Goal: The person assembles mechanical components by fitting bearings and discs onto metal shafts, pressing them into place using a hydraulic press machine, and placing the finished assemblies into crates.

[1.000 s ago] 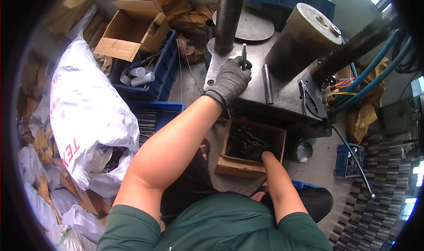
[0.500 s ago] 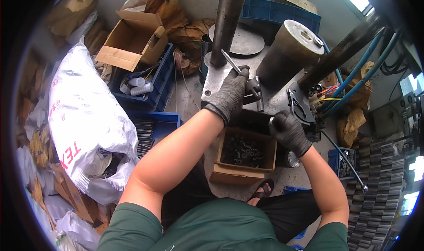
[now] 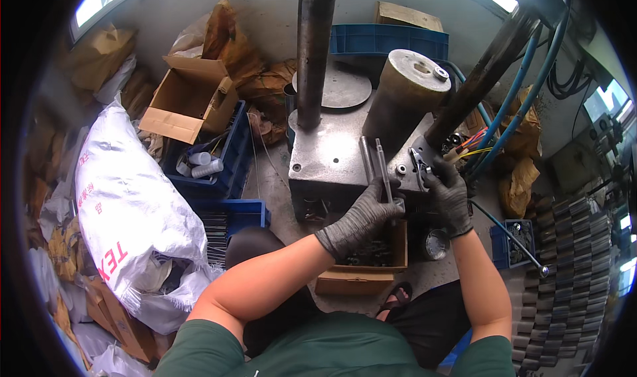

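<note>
A slim metal rod (image 3: 381, 163) stands nearly upright in my gloved left hand (image 3: 367, 214), its thin tip pointing away from me. My fingers are closed around its lower part. Beside it, a second, shorter metal rod (image 3: 366, 157) rests on the steel plate (image 3: 325, 153). My gloved right hand (image 3: 449, 200) is at the plate's right side, its fingers closed at the handles of a pair of pliers (image 3: 418, 166). Part of the pliers is hidden by the fingers. A small metal ring (image 3: 401, 169) lies on the plate just left of the pliers.
A thick steel cylinder (image 3: 401, 95) and two dark posts (image 3: 313, 59) rise from the plate. Under my hands sits a cardboard box (image 3: 355, 283) of small dark parts. Blue crates (image 3: 249, 214) and a white sack (image 3: 133, 198) stand left; stacked metal pieces (image 3: 564, 277) fill the right.
My left hand has come nearer with the rod, now more upright. My right hand has moved up from above the box to the pliers. A small ring now shows on the plate. The view has shifted.
</note>
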Motion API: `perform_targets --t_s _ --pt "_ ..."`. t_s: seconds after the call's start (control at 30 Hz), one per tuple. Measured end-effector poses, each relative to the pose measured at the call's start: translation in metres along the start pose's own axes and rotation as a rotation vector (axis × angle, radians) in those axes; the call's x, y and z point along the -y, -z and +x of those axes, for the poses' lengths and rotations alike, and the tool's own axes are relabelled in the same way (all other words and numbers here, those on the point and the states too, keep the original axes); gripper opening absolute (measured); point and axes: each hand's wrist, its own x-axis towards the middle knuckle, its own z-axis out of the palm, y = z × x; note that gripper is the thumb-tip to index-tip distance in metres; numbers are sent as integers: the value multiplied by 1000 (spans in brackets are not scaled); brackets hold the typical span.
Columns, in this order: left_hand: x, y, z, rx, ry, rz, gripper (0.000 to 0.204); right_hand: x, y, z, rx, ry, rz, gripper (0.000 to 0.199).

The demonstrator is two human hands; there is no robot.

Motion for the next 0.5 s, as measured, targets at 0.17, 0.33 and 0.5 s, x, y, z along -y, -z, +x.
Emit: perform_targets --t_s 0.17,0.33,0.5 --pt "17 -23 -13 194 135 174 57 -1 28 -48 2 -535 1070 34" --pt "34 -35 -28 241 296 276 54 26 21 -61 -8 -474 1028 34" --pt "50 -37 -29 270 219 544 56 37 23 -74 -7 -353 827 35"
